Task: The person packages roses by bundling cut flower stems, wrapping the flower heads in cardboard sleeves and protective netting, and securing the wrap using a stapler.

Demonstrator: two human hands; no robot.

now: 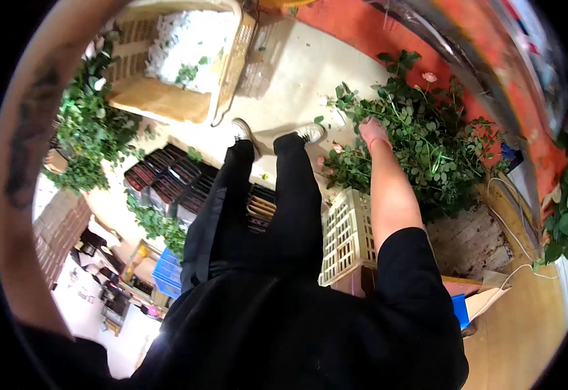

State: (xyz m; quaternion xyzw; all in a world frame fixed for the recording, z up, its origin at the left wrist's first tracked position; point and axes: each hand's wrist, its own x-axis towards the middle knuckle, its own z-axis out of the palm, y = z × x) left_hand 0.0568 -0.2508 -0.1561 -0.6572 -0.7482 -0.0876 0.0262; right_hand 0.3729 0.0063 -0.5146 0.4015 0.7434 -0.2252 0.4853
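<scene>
My right hand (374, 132) reaches forward to the near side of a big heap of leafy rose stems (420, 123). Its fingers look curled closed among the leaves; what they hold is hidden. Pink blooms show in the heap, one rose (429, 77) at the far side and another rose (337, 148) just left of my wrist. My left forearm, dark-marked and close to the camera, arches up along the left edge. The left hand itself lies outside the picture.
A large yellowish plastic crate (167, 101) holding white material stands ahead left. Dark slatted trays (173, 174) lie beside my legs, and a cream crate (349, 234) is at my right. More foliage (82, 123) lines the left; a red wall (355, 32) curves behind the roses.
</scene>
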